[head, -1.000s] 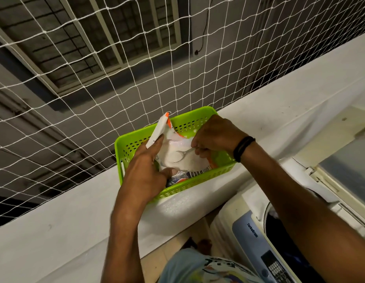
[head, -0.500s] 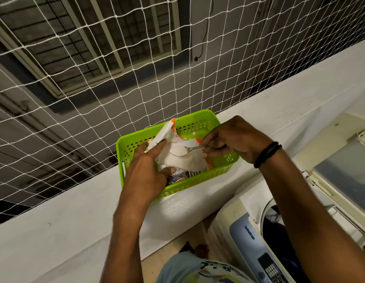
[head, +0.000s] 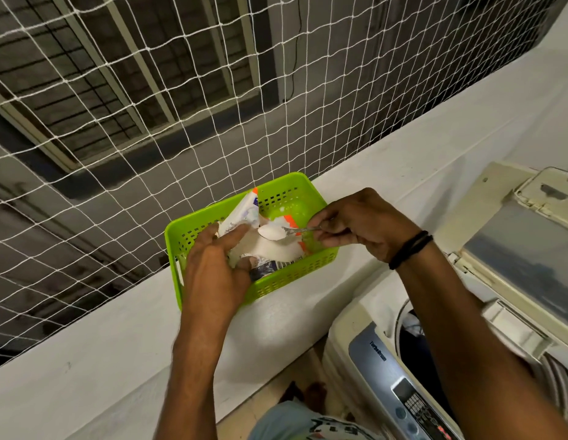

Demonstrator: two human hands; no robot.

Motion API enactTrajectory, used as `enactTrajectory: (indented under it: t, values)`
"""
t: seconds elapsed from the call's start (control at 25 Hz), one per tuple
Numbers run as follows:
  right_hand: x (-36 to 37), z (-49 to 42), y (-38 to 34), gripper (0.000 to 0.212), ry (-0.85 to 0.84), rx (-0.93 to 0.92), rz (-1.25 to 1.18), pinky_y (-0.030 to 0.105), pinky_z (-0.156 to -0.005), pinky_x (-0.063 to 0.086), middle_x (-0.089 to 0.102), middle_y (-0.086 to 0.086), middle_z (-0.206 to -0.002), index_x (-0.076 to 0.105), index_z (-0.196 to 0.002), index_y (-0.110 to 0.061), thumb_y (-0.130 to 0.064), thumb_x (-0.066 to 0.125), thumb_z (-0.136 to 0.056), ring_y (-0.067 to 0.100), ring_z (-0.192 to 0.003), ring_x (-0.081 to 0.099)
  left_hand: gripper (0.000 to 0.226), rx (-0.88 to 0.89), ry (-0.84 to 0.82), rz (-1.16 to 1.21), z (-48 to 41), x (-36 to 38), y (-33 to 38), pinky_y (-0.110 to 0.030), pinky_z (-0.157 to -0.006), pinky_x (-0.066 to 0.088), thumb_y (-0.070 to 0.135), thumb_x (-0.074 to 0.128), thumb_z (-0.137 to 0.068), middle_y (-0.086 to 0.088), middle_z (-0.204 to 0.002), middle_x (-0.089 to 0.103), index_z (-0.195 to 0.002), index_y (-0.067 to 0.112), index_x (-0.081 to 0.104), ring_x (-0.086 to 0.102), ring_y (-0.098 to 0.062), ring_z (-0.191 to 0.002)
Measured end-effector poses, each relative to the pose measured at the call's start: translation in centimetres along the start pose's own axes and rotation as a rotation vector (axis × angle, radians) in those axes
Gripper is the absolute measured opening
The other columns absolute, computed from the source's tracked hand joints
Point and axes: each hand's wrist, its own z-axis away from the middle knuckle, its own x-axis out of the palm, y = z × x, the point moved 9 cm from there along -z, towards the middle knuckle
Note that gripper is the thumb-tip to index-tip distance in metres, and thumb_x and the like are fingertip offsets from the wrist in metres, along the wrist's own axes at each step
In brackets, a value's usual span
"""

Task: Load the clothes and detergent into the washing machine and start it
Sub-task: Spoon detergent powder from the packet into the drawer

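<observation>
A lime-green perforated basket (head: 289, 277) sits on the white ledge. Inside it stands an open white detergent packet (head: 244, 214) with orange and blue print. My left hand (head: 213, 268) grips the packet's near side and holds it open. My right hand (head: 362, 223) pinches the handle of a metal spoon (head: 273, 231), whose bowl is heaped with white powder just above the packet's mouth. The top-loading washing machine (head: 371, 354) stands at the lower right with its lid (head: 524, 249) raised. Dark clothes (head: 416, 341) show inside the drum.
A white rope net (head: 181, 122) spans the opening behind the white ledge (head: 403, 173). The machine's control panel (head: 416, 404) lies near the bottom edge. A strip of floor and my feet show between ledge and machine.
My right hand has drawn back to the right, lifting the spoon out of the packet with a heap of powder on it. My left hand stays on the packet.
</observation>
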Motion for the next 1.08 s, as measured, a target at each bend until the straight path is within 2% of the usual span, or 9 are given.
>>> enactTrajectory:
  t: [0.2, 0.36, 0.44, 0.48, 0.56, 0.6, 0.72, 0.88, 1.08]
  values:
    - [-2.5, 2.4, 0.3, 0.023, 0.072, -0.027, 0.004, 0.025, -0.066, 0.061, 0.067, 0.019, -0.078, 0.066, -0.106, 0.014, 0.015, 0.051, -0.088, 0.018, -0.063, 0.068, 0.053, 0.050, 0.142, 0.076, 1.1, -1.1, 1.6, -0.042, -0.113, 0.037, 0.009, 0.068, -0.083, -0.008, -0.149, 0.042, -0.129, 0.036, 0.061, 0.042, -0.028, -0.136]
    - [-6.4, 5.6, 1.3, 0.024, 0.164, -0.059, -0.053, 0.026, -0.067, 0.062, 0.069, 0.023, -0.083, 0.068, -0.103, 0.014, 0.017, 0.051, -0.086, 0.018, -0.066, 0.071, 0.047, 0.189, 0.331, 0.267, 3.0, -2.0, 6.3, -0.043, -0.109, 0.040, 0.006, 0.059, -0.085, -0.007, -0.141, 0.047, -0.127, 0.027, 0.064, 0.047, -0.025, -0.130]
    - [-8.8, 7.6, 2.3, 0.023, 0.224, -0.074, -0.106, 0.024, -0.064, 0.061, 0.071, 0.024, -0.082, 0.070, -0.100, 0.013, 0.017, 0.053, -0.085, 0.020, -0.068, 0.072, 0.043, 0.263, 0.365, 0.370, 4.1, -1.4, 8.9, -0.038, -0.108, 0.041, 0.005, 0.060, -0.086, -0.007, -0.136, 0.050, -0.124, 0.024, 0.065, 0.049, -0.022, -0.127]
    - [-10.2, 8.7, 3.0, 0.023, 0.269, -0.072, -0.129, 0.023, -0.064, 0.060, 0.072, 0.023, -0.081, 0.071, -0.098, 0.012, 0.017, 0.053, -0.085, 0.021, -0.069, 0.073, 0.041, 0.302, 0.362, 0.406, 4.7, -0.7, 10.3, -0.031, -0.107, 0.040, 0.004, 0.060, -0.086, -0.007, -0.134, 0.052, -0.123, 0.022, 0.066, 0.050, -0.020, -0.126]
    - [-13.3, 10.9, 4.9, 0.024, 0.386, -0.037, -0.155, 0.025, -0.065, 0.061, 0.072, 0.023, -0.082, 0.071, -0.097, 0.011, 0.017, 0.052, -0.085, 0.023, -0.071, 0.072, 0.038, 0.406, 0.318, 0.445, 5.7, 1.3, 13.3, -0.016, -0.102, 0.038, 0.001, 0.061, -0.086, -0.010, -0.128, 0.055, -0.120, 0.017, 0.067, 0.052, -0.018, -0.121]
    - [-14.8, 12.0, 6.0, 0.024, 0.445, -0.015, -0.166, 0.026, -0.066, 0.062, 0.072, 0.024, -0.083, 0.071, -0.097, 0.011, 0.017, 0.051, -0.085, 0.024, -0.071, 0.071, 0.038, 0.454, 0.285, 0.457, 6.2, 2.6, 14.7, -0.013, -0.099, 0.038, -0.001, 0.061, -0.086, -0.010, -0.125, 0.056, -0.119, 0.016, 0.068, 0.054, -0.018, -0.118]
    - [-19.0, 15.4, 9.8, 0.025, 0.606, 0.043, -0.215, 0.028, -0.069, 0.062, 0.069, 0.024, -0.084, 0.068, -0.099, 0.014, 0.019, 0.047, -0.087, 0.027, -0.072, 0.068, 0.036, 0.539, 0.158, 0.519, 7.1, 7.5, 17.7, -0.019, -0.094, 0.045, -0.001, 0.061, -0.087, -0.006, -0.121, 0.058, -0.118, 0.015, 0.068, 0.058, -0.020, -0.111]
    - [-25.4, 19.9, 16.2, 0.025, 0.861, 0.056, -0.354, 0.025, -0.061, 0.061, 0.069, 0.026, -0.081, 0.070, -0.088, 0.013, 0.019, 0.046, -0.086, 0.025, -0.066, 0.071, 0.034, 0.589, -0.048, 0.548, 8.2, 15.8, 20.7, -0.035, -0.089, 0.054, 0.003, 0.062, -0.087, 0.000, -0.118, 0.061, -0.118, 0.019, 0.066, 0.060, -0.019, -0.106]
    - [-31.2, 23.1, 25.0, 0.026, 1.097, 0.133, -0.494, 0.022, -0.053, 0.057, 0.068, 0.020, -0.074, 0.068, -0.080, 0.009, 0.020, 0.046, -0.087, 0.022, -0.064, 0.070, 0.033, 0.607, -0.320, 0.505, 10.5, 27.0, 24.0, -0.036, -0.088, 0.055, 0.004, 0.062, -0.087, 0.002, -0.115, 0.063, -0.115, 0.020, 0.067, 0.062, -0.019, -0.103]
